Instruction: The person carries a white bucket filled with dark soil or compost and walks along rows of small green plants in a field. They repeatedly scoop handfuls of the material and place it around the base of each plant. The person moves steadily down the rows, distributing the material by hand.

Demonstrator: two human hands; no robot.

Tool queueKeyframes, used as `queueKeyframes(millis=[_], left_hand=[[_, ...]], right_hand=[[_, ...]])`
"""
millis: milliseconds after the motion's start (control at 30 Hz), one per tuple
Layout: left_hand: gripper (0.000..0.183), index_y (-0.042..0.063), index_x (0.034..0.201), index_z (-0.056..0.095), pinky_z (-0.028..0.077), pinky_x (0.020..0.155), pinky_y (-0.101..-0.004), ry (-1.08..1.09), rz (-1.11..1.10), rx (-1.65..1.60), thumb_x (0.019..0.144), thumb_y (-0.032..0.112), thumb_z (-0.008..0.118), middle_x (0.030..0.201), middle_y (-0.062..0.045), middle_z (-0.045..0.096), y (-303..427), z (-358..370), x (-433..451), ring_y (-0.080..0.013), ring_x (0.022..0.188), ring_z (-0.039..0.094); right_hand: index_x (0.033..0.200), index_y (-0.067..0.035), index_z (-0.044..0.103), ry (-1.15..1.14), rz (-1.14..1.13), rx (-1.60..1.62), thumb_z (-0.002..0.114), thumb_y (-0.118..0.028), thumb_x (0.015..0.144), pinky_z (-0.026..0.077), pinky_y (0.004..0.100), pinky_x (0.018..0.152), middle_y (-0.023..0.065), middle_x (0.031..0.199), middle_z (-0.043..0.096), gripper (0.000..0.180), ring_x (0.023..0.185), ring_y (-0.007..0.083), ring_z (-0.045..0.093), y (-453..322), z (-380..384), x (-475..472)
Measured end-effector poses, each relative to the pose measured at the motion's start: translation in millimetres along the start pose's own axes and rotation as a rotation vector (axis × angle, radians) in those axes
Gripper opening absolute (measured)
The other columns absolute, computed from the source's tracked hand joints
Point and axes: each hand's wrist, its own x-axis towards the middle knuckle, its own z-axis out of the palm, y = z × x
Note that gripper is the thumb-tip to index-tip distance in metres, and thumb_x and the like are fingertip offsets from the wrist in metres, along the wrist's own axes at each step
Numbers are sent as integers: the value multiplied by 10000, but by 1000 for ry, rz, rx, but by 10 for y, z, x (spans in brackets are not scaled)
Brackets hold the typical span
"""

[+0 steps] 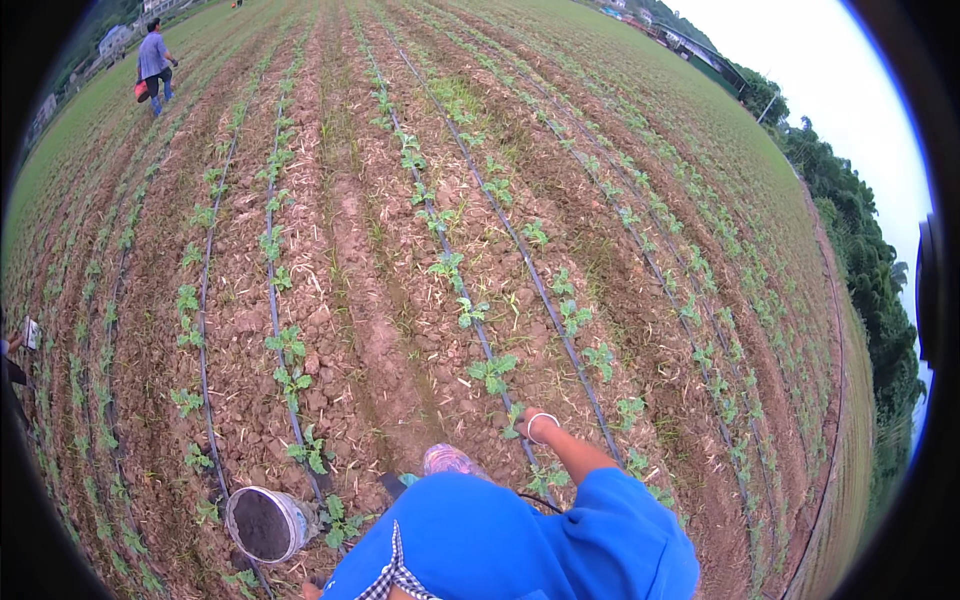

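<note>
My right hand (534, 425), with a white bangle at the wrist, reaches down to a small leafy seedling (514, 420) beside a black drip irrigation line (527, 450). Its fingers are partly hidden, so I cannot tell whether they hold anything. At the bottom edge, a small bit of my left hand (313, 590) shows beside the blue clothing; its fingers cannot be made out. Just above it, a white plastic bucket (292, 517) of dark, fine material stands on the soil, near a seedling (341, 523).
Rows of seedlings and drip lines run away over clumpy soil with straw. A patterned shoe (450, 459) stands in the furrow. A person (154, 64) with a red bucket (141, 91) is at upper left. Another person's hand (15, 343) is near a white container (31, 333) at the left edge.
</note>
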Motion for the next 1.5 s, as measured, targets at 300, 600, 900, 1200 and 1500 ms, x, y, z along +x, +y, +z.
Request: queueKeyframes(millis=[300, 600, 900, 1200, 1500], left_hand=[[211, 66, 893, 595, 460, 555, -340, -12, -12, 9, 874, 235, 470, 767, -69, 590, 135, 551, 62, -216, 620, 554], [237, 82, 975, 619, 472, 571, -338, -104, 182, -192, 881, 244, 474, 834, -67, 626, -176, 1010, -403, -200, 674, 599], [147, 123, 924, 615, 467, 537, -395, 353, -91, -326, 877, 207, 503, 727, -56, 629, -40, 1409, -686, -213, 610, 590], [159, 81, 810, 671, 458, 430, -366, 617, -67, -505, 866, 182, 562, 634, -57, 618, -425, 1302, -1704, -238, 485, 582], [110, 79, 827, 614, 432, 438, -389, 740, -144, -814, 831, 169, 550, 652, -69, 587, -1237, 1593, -1947, -239, 499, 564]], right_hand=[[1102, -94, 680, -154, 151, 154, 592, -276, 828, 555, 401, 726, 161, 868, 703, 340, 734, 290, 688, 313, -134, -354], [1073, -50, 685, -270, 286, 236, 608, -181, 845, 552, 370, 614, 159, 878, 705, 274, 681, 223, 689, -146, -634, 805], [991, -54, 715, -237, -193, -122, 623, -227, 803, 527, 376, 711, 168, 834, 696, 272, 727, 281, 669, -980, -1107, 3474], [958, -62, 727, -142, -529, -322, 623, -224, 794, 539, 370, 720, 160, 805, 702, 253, 710, 270, 683, -2972, -2319, 4743], [976, -158, 728, -302, -776, -307, 600, -237, 774, 522, 399, 805, 155, 888, 693, 252, 837, 316, 669, -4810, -1930, 4687]])
